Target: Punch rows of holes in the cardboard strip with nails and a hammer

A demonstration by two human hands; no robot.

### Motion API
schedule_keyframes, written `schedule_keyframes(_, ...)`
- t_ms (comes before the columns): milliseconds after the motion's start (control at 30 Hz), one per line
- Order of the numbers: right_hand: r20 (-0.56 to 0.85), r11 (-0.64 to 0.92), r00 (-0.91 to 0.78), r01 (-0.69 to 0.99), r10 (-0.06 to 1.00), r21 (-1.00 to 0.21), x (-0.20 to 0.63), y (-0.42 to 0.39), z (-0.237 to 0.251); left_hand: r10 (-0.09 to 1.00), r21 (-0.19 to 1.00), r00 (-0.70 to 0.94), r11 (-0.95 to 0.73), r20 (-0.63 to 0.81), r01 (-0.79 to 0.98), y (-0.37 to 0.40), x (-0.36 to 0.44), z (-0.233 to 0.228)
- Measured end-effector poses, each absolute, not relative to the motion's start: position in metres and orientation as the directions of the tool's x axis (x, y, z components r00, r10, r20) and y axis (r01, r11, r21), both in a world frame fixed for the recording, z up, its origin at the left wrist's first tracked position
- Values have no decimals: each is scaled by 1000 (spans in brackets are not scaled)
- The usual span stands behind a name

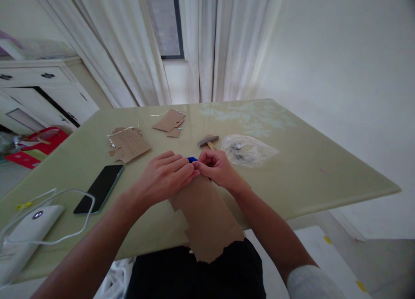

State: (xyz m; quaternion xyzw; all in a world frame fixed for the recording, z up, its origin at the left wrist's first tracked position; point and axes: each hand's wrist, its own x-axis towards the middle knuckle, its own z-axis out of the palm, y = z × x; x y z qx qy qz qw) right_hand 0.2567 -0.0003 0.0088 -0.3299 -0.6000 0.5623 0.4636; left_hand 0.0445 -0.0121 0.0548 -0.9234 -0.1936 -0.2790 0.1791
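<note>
Currently left hand (pixel 165 176) and right hand (pixel 216 167) both pinch a small blue object (pixel 192 160) over torn cardboard (pixel 207 219) at desk (pixel 308 169) edge; hammer (pixel 209 140) nearby.

Pale green table (pixel 324 169) stands before white curtains (pixel 207 44); white cabinet (pixel 39 91) left of table; window (pixel 164 22) behind curtains.

Soft, dim daylight filters through the curtains (pixel 207 44) behind the table (pixel 308 173), leaving a pale glare on its far surface and only faint shadows, while the wide-angle view bends at its slightly blurred edges.
</note>
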Motion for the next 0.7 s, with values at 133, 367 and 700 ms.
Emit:
schedule_keyframes(133, 176, 145, -339, -114, 924, -983, 257, 0, 4, 252, -161, 754, -890, 606, 426, -16, 45, 67)
schedule_keyframes(367, 65, 36, -97, -280, 993, -959, 263, 19, -12, 606, 309, 419, -749, 676, 586, 23, 1, 61)
schedule_keyframes(700, -83, -69, 26, -346, 996, -936, 267, 36, -21, 979, 625, 133, -203, 157, 754, 70, -63, -37)
